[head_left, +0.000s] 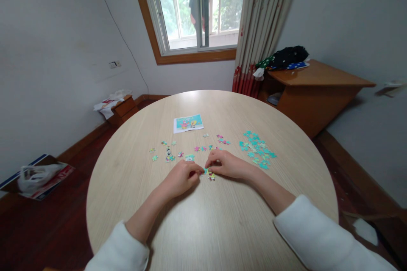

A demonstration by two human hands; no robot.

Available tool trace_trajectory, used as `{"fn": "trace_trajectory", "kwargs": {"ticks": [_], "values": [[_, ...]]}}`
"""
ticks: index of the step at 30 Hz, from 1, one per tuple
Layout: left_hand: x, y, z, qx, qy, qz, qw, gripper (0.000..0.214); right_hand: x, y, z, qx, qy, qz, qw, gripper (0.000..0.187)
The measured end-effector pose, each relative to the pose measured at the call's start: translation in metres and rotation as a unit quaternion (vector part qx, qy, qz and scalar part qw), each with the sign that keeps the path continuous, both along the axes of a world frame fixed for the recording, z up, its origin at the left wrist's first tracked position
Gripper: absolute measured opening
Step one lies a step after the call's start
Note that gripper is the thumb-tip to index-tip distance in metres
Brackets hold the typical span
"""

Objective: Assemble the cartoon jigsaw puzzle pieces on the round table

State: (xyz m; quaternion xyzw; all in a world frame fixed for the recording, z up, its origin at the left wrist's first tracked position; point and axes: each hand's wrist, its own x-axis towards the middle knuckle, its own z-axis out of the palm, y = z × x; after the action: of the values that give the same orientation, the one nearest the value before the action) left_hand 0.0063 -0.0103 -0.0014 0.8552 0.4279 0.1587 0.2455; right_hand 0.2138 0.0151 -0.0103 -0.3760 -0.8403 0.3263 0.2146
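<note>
A small joined cluster of jigsaw puzzle pieces (211,175), yellow, turquoise and red, lies flat on the round table in front of me. My left hand (182,177) rests at its left side, fingers bent and pinched at a piece on the edge. From the right, my right hand (226,163) curls its fingers down on the cluster's upper edge, thumb and fingertips close together on a turquoise piece (205,171). The fingertips partly hide what they hold. Just beyond my left hand is a pale turquoise joined bit (190,158) with a white shape on it.
Loose colourful pieces (168,152) are scattered beyond my left hand, pink ones (223,140) beyond my right. A heap of turquoise pieces (258,149) spreads at the right. The picture card (188,123) lies farther back on the pale round table (241,228). A wooden desk (321,74) stands back right.
</note>
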Motion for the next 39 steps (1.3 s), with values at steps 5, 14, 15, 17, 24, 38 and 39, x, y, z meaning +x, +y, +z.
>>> {"fn": "trace_trajectory", "kwargs": {"ticks": [5, 14, 15, 17, 24, 38, 39], "values": [[-0.0019, 0.0017, -0.0019, 0.012, 0.016, 0.005, 1.0, 0.029, 0.0003, -0.0009, 0.0013, -0.001, 0.001, 0.005, 1.0, 0.016], [-0.0021, 0.0018, -0.0008, 0.01, 0.001, 0.014, 1.0, 0.03, -0.0002, -0.0021, 0.0038, 0.017, -0.019, 0.007, 1.0, 0.021], [-0.0025, 0.0019, -0.001, 0.012, 0.001, 0.017, 1.0, 0.03, -0.0002, -0.0021, 0.0037, 0.018, -0.018, 0.006, 1.0, 0.022], [-0.0032, 0.0019, -0.0014, 0.015, 0.008, 0.017, 1.0, 0.03, -0.0002, -0.0022, 0.0033, 0.014, -0.015, 0.003, 1.0, 0.025], [-0.0029, 0.002, -0.002, 0.017, 0.025, 0.009, 0.999, 0.033, -0.0001, -0.0026, 0.0048, -0.012, -0.023, -0.026, 0.999, 0.027], [-0.0018, 0.0026, 0.0004, 0.009, -0.02, 0.042, 0.999, 0.026, 0.0028, 0.0034, -0.0007, 0.038, -0.016, -0.1, 0.994, 0.027], [-0.0022, 0.0034, -0.0003, 0.007, -0.018, 0.043, 0.999, 0.025, 0.0036, 0.0042, -0.0006, 0.046, -0.015, -0.107, 0.993, 0.027]]}}
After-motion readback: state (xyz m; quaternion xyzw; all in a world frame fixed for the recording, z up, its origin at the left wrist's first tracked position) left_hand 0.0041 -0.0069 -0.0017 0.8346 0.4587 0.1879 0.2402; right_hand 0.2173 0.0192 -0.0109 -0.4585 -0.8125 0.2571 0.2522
